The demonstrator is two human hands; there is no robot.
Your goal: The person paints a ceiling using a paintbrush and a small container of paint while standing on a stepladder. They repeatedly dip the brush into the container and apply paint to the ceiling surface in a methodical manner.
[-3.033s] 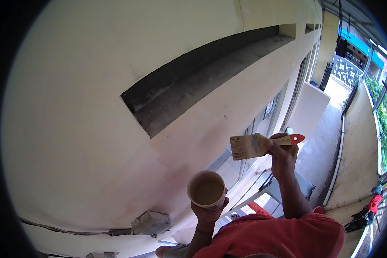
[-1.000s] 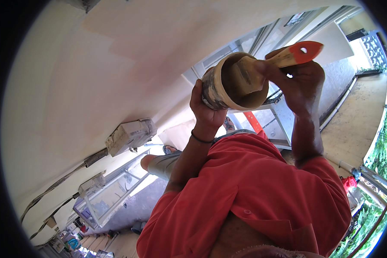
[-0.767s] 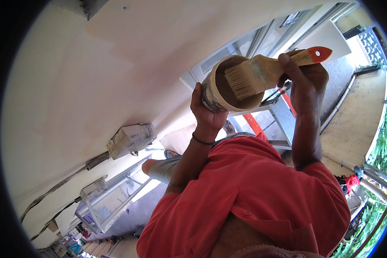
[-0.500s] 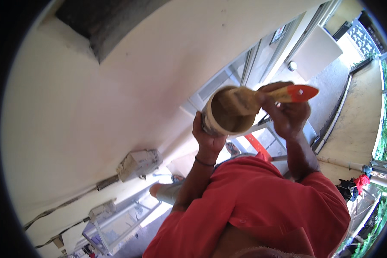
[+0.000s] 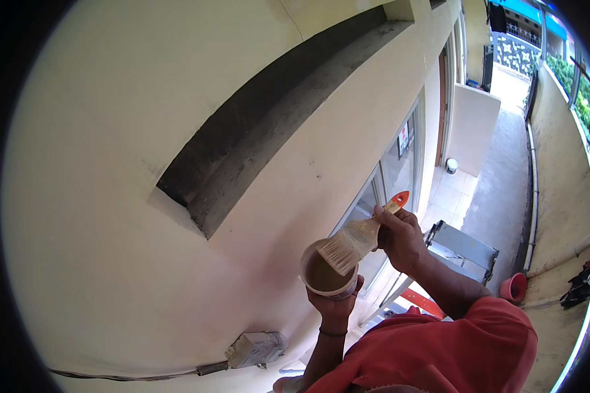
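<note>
My left hand (image 5: 335, 304) holds up a round paint tub (image 5: 306, 280) from below, its fingers wrapped round the side. Murky brownish paint (image 5: 326, 278) shows inside the tub. In my right hand (image 5: 402, 239) is a wide paintbrush (image 5: 357, 240) with pale bristles and an orange-tipped handle, gripped near its ferrule. The bristles hang over the tub's right rim, tips pointing down and left. Whether they touch the rim I cannot tell. Both hands are in front of a cream wall (image 5: 255, 262).
A dark recessed ledge (image 5: 269, 118) runs along the wall above. Lower down, a grey box (image 5: 259, 349) with a cable juts out. Behind my right arm stands a metal ladder (image 5: 462, 249). A pink bucket (image 5: 514, 287) sits on the walkway, a white pot (image 5: 452, 166) farther off.
The view has tilted up toward the wall and ledge. The brush has come out of the tub, its bristles now showing over the rim and its handle pointing up.
</note>
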